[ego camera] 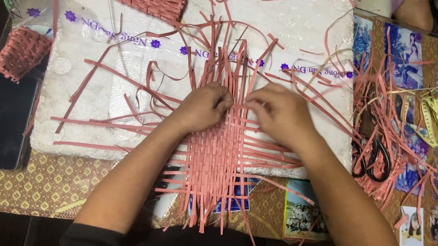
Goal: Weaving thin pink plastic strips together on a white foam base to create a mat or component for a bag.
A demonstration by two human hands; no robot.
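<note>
— Strips first: where's the mat [213, 162]?

— Centre of the frame, on the white foam board [87, 115]. Left hand [203, 106] and right hand [278, 111] both have fingers clenched on pink strips [239, 68] at its top edge.

— Best approach?

— Probably press each crossing snug, keeping rows straight. Scissors [372, 160] lie at the right.

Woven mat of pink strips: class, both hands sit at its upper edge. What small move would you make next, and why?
Probably press the newest cross strip down snug against the finished rows. The left hand and right hand pinch at the top of the woven mat, where tight weave ends and the loose upright strips fan out unwoven on the white foam board.
</note>
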